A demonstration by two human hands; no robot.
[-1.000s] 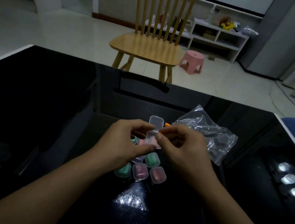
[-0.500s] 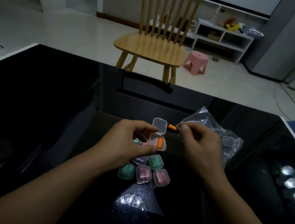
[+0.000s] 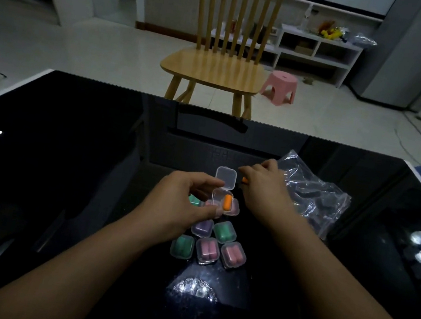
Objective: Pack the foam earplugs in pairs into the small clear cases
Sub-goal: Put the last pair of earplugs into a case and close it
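Note:
My left hand (image 3: 179,204) pinches a small clear case (image 3: 222,189) whose lid stands up; one orange earplug (image 3: 227,201) lies inside it. Just right of the lid, my right hand (image 3: 265,190) has its fingers curled over a second orange earplug (image 3: 244,179) on the black table; only the plug's tip shows. Below the open case, several closed cases (image 3: 208,249) lie in rows, filled with green, pink and purple plugs.
A crumpled clear plastic bag (image 3: 312,195) lies on the glossy black table (image 3: 64,162) right of my right hand. A wooden chair (image 3: 219,69) stands beyond the far edge. Lamp reflections glare near the front and right.
My right hand left the case, moved right and back, and now covers the loose orange earplug beside the lid. One orange plug now shows inside the case. My left hand kept its hold.

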